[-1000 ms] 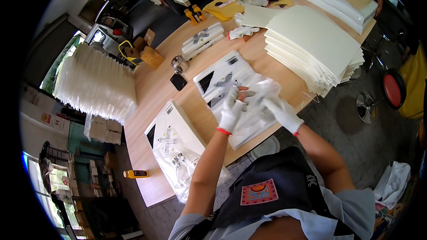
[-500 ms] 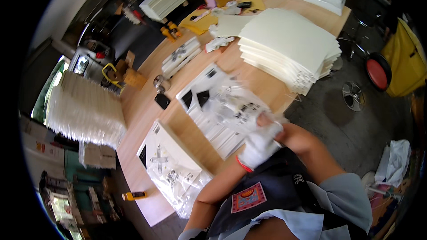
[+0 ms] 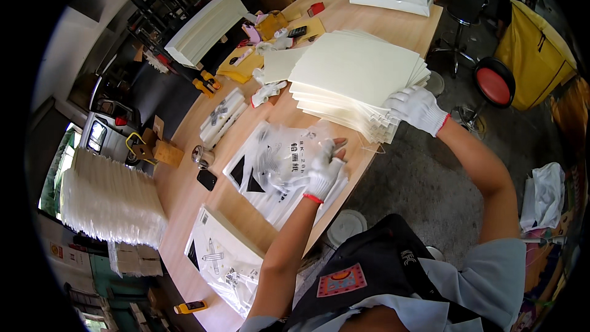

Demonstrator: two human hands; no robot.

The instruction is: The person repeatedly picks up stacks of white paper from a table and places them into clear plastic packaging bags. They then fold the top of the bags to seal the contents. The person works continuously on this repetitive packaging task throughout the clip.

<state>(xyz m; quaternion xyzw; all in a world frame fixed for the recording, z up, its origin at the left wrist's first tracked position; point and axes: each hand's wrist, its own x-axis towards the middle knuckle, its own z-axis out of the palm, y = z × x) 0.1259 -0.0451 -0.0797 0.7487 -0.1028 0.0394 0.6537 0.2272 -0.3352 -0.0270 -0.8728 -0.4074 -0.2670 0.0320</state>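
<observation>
My left hand (image 3: pixel 324 172), in a white glove with bare fingertips, holds a clear printed plastic bag (image 3: pixel 279 154). The bag is puffed and crumpled, above a pile of flat printed bags (image 3: pixel 249 175) on the table. My right hand (image 3: pixel 418 109), also gloved, reaches out to the near right corner of a tall stack of cream paper sheets (image 3: pixel 356 64). Its fingers bend over the corner of the sheets; the thumb is hidden. Left of the flat bags lies a filled bag of paper (image 3: pixel 224 252) in clear plastic with a pencil drawing.
On the wooden table (image 3: pixel 178 190) are a phone (image 3: pixel 207 179), a glass jar (image 3: pixel 201 156), wrapped rolls (image 3: pixel 221 117) and loose gloves (image 3: pixel 268 93). A yellow bottle (image 3: pixel 190 307) lies at the near left edge. Stools (image 3: pixel 493 83) and a yellow bag (image 3: pixel 534 55) stand right.
My hands, together at the plastic bag before, are apart now. The right has moved out to the paper stack's corner; the left has moved left with the bag. The view has shifted.
</observation>
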